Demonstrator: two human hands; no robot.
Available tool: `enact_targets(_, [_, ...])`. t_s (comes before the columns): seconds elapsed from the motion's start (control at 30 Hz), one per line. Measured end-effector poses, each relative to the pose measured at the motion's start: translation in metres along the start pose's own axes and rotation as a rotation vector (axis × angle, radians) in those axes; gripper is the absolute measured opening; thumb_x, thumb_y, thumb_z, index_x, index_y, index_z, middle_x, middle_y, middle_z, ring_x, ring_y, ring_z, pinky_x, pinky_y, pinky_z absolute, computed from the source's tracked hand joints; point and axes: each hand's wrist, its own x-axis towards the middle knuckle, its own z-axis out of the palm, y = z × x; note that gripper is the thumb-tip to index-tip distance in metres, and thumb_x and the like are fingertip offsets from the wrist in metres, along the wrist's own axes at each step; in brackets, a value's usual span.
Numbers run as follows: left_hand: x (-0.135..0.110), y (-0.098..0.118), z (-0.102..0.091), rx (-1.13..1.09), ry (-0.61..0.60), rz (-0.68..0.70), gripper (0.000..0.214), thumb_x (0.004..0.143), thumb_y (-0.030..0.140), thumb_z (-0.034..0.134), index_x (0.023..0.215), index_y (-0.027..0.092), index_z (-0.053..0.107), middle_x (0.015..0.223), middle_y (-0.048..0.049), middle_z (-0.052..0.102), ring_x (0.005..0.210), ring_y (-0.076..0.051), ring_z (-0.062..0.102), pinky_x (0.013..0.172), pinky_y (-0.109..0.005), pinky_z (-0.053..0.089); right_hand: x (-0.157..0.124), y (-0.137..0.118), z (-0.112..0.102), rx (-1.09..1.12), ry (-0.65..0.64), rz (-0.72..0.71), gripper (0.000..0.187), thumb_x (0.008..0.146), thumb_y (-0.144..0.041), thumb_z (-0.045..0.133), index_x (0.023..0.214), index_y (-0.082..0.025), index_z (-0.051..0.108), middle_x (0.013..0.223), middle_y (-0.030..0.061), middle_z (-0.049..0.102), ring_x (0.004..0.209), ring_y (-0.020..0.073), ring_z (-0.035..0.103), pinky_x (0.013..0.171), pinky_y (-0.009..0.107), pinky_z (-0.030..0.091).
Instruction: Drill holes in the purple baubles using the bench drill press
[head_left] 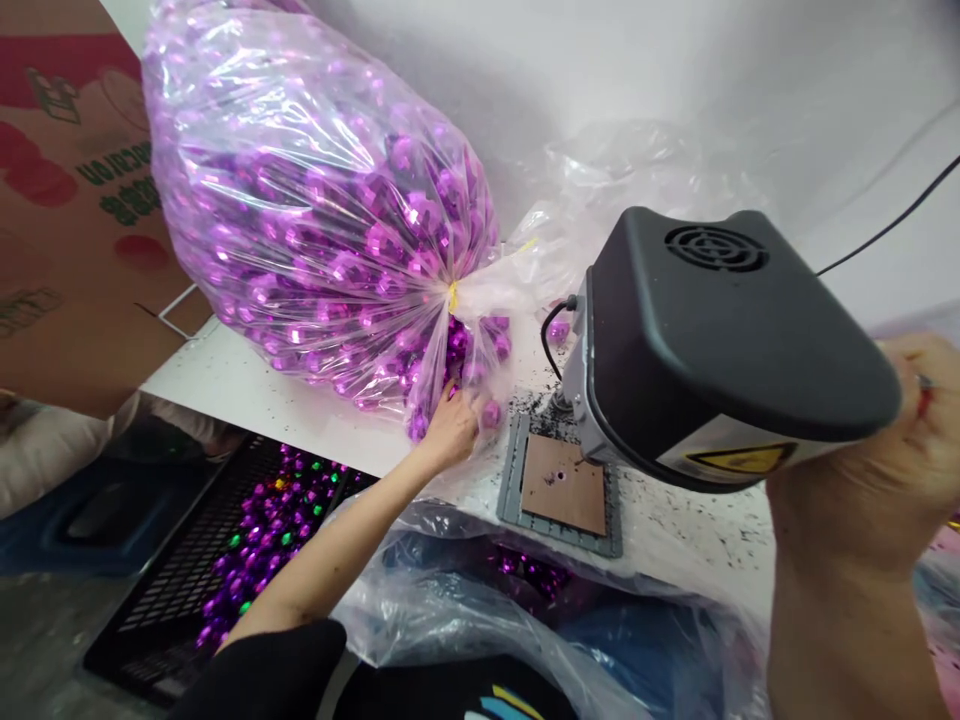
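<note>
A big clear plastic bag [315, 200] stuffed with shiny purple balls lies on the white table [247, 385], tied near its mouth with a yellow band [453, 296]. My left hand [452, 428] reaches into the loose open end of the bag, fingers closed around purple balls there. My right hand [892, 440] is raised close to the camera at the right, fingers curled, with a small red thing [924, 395] between them that I cannot make out. A black-hooded machine head [712, 330] hangs over a grey plate with a brown card [564, 484].
A printed cardboard box [67, 190] leans at the left. Below the table a black crate [225, 560] holds purple and green balls. More crumpled plastic bags [465, 610] lie in front of me. Black specks litter the table around the machine. A black cable [892, 225] runs to the right.
</note>
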Motion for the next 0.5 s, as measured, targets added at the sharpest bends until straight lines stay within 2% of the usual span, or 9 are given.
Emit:
enact_targets(0.13, [-0.018, 0.007, -0.007, -0.136, 0.16, -0.129, 0.055, 0.084, 0.01, 0.06, 0.137, 0.023, 0.053, 0.131, -0.014, 0.058, 0.117, -0.03, 0.063, 0.105, -0.052, 0.049, -0.001, 0.002, -0.001, -0.018, 0.0, -0.027, 0.034, 0.088, -0.043, 0.056, 0.067, -0.017, 0.053, 0.056, -0.0051, 0.036, 0.055, 0.0054, 0.03, 0.058, 0.027, 0.026])
enact_targets(0.23, [-0.02, 0.006, -0.021, -0.247, 0.288, -0.211, 0.056, 0.079, 0.007, 0.06, 0.133, 0.022, 0.054, 0.136, -0.0143, 0.052, 0.119, -0.028, 0.062, 0.101, -0.044, 0.053, 0.0, 0.001, -0.001, -0.013, -0.004, -0.034, 0.031, 0.088, -0.039, 0.056, 0.067, -0.017, 0.053, 0.056, -0.0053, 0.036, 0.055, 0.0052, 0.031, 0.06, 0.028, 0.027])
enact_targets(0.3, [-0.017, 0.008, -0.029, -0.366, 0.3, -0.24, 0.055, 0.078, 0.009, 0.063, 0.131, 0.021, 0.053, 0.134, -0.0127, 0.054, 0.121, -0.027, 0.061, 0.103, -0.043, 0.052, 0.001, 0.0, 0.0, -0.008, -0.002, -0.032, 0.029, 0.087, -0.037, 0.055, 0.067, -0.017, 0.053, 0.056, -0.0056, 0.035, 0.055, 0.005, 0.03, 0.059, 0.027, 0.026])
enact_targets(0.37, [-0.012, 0.013, -0.031, -0.527, 0.26, -0.263, 0.054, 0.082, 0.018, 0.067, 0.133, 0.02, 0.049, 0.127, -0.0113, 0.06, 0.114, -0.026, 0.064, 0.1, -0.043, 0.053, 0.001, -0.002, 0.001, 0.001, -0.004, -0.025, 0.029, 0.087, -0.037, 0.055, 0.066, -0.017, 0.052, 0.056, -0.0057, 0.034, 0.055, 0.0049, 0.03, 0.058, 0.027, 0.024])
enact_targets(0.43, [-0.004, 0.022, -0.025, -0.622, 0.243, -0.239, 0.056, 0.087, 0.029, 0.068, 0.137, 0.019, 0.045, 0.129, -0.0135, 0.062, 0.114, -0.028, 0.065, 0.098, -0.045, 0.054, 0.002, -0.002, 0.002, 0.006, -0.001, -0.027, 0.029, 0.087, -0.037, 0.055, 0.066, -0.017, 0.052, 0.057, -0.0056, 0.035, 0.055, 0.0052, 0.031, 0.058, 0.028, 0.023])
enact_targets(0.5, [0.007, 0.032, -0.011, -0.583, 0.244, -0.133, 0.056, 0.089, 0.031, 0.069, 0.138, 0.018, 0.044, 0.138, -0.0177, 0.058, 0.125, -0.032, 0.059, 0.104, -0.05, 0.051, 0.002, -0.002, 0.003, 0.004, 0.008, -0.025, 0.027, 0.086, -0.036, 0.055, 0.066, -0.017, 0.053, 0.057, -0.0053, 0.036, 0.056, 0.0059, 0.032, 0.058, 0.028, 0.025])
